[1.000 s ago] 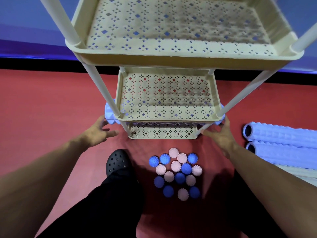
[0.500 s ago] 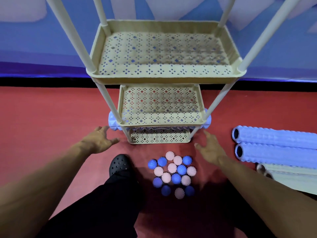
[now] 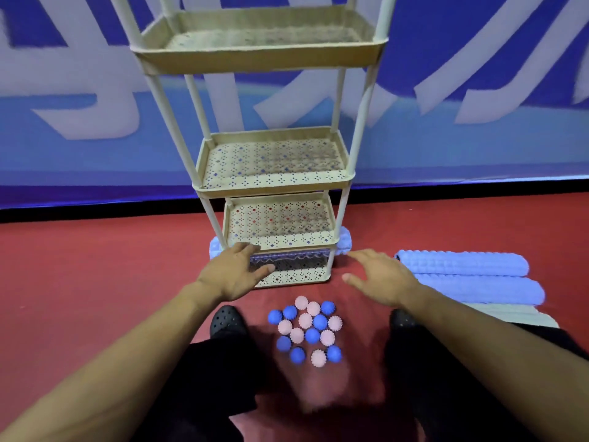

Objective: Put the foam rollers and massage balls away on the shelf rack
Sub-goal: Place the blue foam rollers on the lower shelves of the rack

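A cream shelf rack with several perforated tiers stands on the red floor. One light-blue foam roller lies across its lowest tier, both ends sticking out. Two more foam rollers lie side by side on the floor to the right. Several spiky massage balls, blue and pink, cluster on the floor in front of the rack. My left hand hovers with spread fingers before the lowest tier's left front. My right hand is spread open just right of the rack, holding nothing.
A blue and white banner wall runs behind the rack. My black shoes and dark trousers stand either side of the balls. A pale flat mat lies under the floor rollers at right.
My head has risen, so the whole rack shows. Both hands came off the ends of the roller on the lowest tier and drew back toward me, open.
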### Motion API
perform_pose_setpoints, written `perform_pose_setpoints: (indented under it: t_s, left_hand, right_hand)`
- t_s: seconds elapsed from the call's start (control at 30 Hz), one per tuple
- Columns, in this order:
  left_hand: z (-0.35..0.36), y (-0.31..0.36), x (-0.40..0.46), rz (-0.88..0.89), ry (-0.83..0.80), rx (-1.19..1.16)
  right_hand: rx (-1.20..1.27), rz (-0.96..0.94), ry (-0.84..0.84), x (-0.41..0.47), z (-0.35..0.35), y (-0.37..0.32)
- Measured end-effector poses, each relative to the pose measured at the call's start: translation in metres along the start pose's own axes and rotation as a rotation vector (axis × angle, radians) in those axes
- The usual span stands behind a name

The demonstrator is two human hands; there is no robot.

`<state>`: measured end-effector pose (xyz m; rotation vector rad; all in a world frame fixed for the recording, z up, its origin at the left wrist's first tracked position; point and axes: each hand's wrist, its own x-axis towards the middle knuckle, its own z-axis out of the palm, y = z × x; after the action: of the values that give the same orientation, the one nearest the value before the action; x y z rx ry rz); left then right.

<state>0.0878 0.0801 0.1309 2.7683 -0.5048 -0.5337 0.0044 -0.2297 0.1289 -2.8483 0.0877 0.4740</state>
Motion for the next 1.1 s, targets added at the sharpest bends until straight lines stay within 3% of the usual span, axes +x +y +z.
perform_pose_setpoints:
  t_s: [0.23,0.43,0.63,0.77,0.9,1.1]
  left_hand:
    - [0.035,0.107,-0.010,0.162,-0.012,-0.028]
    - [0.089,0.188,0.029,0.135,-0.072,-0.176]
    - [0.160,0.248,0.086,0.114,-0.150,-0.211]
    - [0.201,0.277,0.127,0.043,-0.227,-0.324]
    - [0.239,0.300,0.172,-0.144,-0.312,-0.558]
    - [0.302,0.311,0.242,-0.281,-0.301,-0.657]
  right_hand:
    - [0.024,0.129,-0.093,-0.057,-0.033,0.068]
    - [0.116,0.268,-0.063,-0.083,-0.057,0.133]
    - [0.207,0.372,-0.046,-0.063,-0.022,0.192]
    - [0.205,0.376,-0.096,-0.039,-0.016,0.238]
    - [0.265,0.436,-0.049,-0.011,-0.008,0.285]
    - [0.359,0.486,-0.143,0.024,0.042,0.327]
